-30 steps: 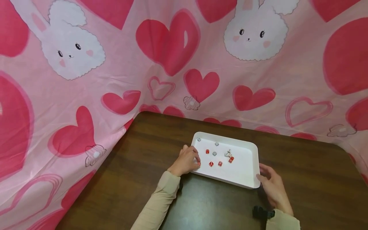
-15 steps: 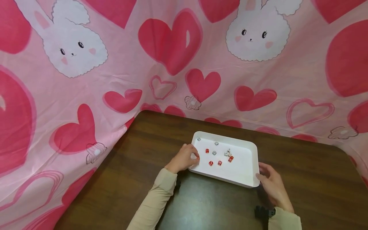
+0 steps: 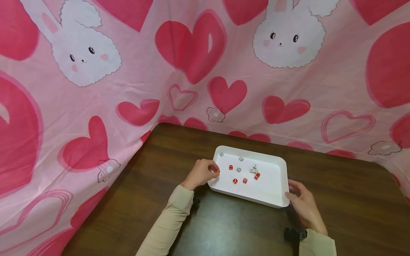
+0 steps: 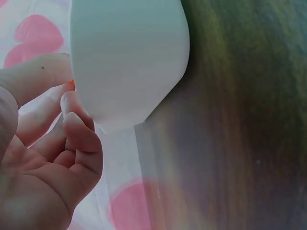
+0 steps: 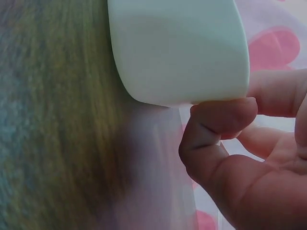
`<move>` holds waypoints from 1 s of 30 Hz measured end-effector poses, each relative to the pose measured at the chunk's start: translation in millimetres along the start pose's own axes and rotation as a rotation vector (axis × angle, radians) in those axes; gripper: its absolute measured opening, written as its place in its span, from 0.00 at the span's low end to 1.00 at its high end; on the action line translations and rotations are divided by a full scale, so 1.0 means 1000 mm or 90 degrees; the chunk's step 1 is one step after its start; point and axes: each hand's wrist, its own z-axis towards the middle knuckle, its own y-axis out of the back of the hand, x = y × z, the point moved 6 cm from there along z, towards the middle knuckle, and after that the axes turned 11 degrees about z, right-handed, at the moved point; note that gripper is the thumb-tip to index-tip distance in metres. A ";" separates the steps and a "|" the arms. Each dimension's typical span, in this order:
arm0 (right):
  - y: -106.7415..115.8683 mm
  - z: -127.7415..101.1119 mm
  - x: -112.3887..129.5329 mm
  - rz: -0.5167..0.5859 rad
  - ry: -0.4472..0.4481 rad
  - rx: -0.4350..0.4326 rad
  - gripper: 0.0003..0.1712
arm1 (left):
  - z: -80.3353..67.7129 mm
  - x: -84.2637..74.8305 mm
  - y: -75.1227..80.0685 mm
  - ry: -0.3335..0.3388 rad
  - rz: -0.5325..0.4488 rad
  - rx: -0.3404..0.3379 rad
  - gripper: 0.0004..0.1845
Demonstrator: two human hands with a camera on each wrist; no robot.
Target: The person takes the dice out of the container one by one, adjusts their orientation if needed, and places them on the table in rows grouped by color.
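Observation:
A white rectangular tray (image 3: 267,192) lies on the table with several red and pale dice inside. My left hand (image 3: 201,173) is at the tray's left end and pinches a red die (image 3: 218,171) between thumb and fingertips, over the rim. In the left wrist view only a bit of that die's red shows past the tray wall. My right hand (image 3: 304,204) holds the tray's right end, thumb at the rim and fingers along the outer wall. Other red dice (image 3: 235,181) lie towards the near side; pale dice (image 3: 238,170) are scattered behind and between them.
Pale dice cluster beside a red die (image 3: 257,176) right of the tray's middle. One pale die (image 3: 221,154) sits in the far left corner. The brown wooden table (image 3: 160,160) is backed by a pink cloth (image 3: 137,67) with hearts and rabbits.
My left hand has drawn the red die from the tray's near left part back and leftwards to the left rim. The right hand stays at the right end.

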 end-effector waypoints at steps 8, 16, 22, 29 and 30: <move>-0.003 -0.001 -0.002 0.007 -0.001 0.002 0.32 | -0.005 0.005 0.003 0.036 -0.068 0.018 0.05; -0.004 -0.001 -0.002 0.017 0.004 0.002 0.32 | -0.011 0.011 0.004 0.074 -0.176 0.046 0.07; -0.003 -0.001 -0.002 0.014 0.015 0.007 0.33 | -0.014 0.012 0.008 0.079 -0.214 0.056 0.08; 0.001 0.000 -0.001 -0.002 0.016 0.009 0.33 | -0.019 0.012 0.016 0.075 -0.228 0.051 0.08; 0.002 0.000 -0.001 -0.003 0.015 0.010 0.34 | -0.019 0.012 0.018 0.072 -0.227 0.050 0.08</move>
